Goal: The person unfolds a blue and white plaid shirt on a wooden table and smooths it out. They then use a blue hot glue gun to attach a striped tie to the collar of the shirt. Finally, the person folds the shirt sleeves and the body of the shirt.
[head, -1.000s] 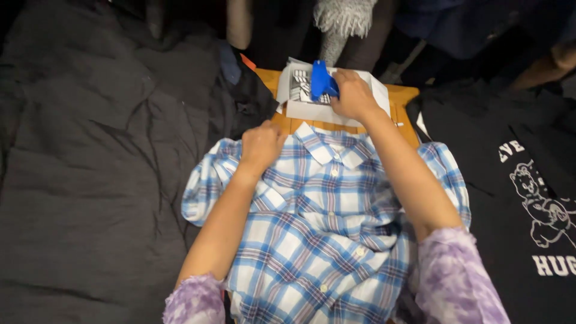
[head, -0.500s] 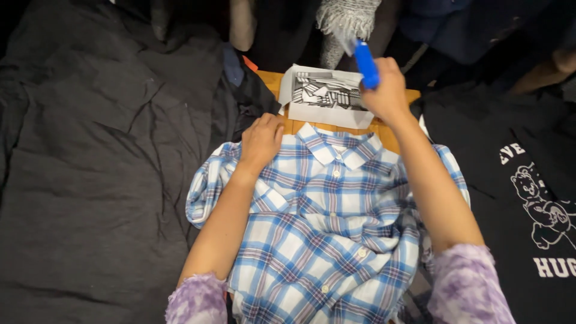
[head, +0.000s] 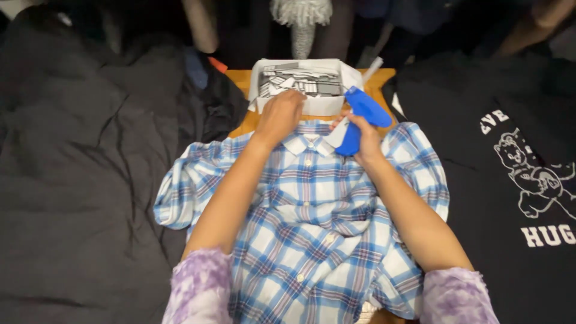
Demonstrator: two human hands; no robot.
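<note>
Shirt [head: 312, 228], blue-and-white plaid, lies buttoned and face up on the wooden desk [head: 240, 78], collar toward a white box [head: 312, 105] of printed tags. The left hand [head: 281, 114] rests curled at the collar, touching the box's near wall. The right hand [head: 360, 135] grips a blue tagging gun [head: 360, 117] just beside the collar. Black shirts [head: 516, 156] flank it.

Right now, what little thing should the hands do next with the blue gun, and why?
Probably bring the blue tagging gun tip to the collar. The right hand grips it beside the plaid shirt collar, and the left hand is at the white box of tags, likely fetching one.
</note>
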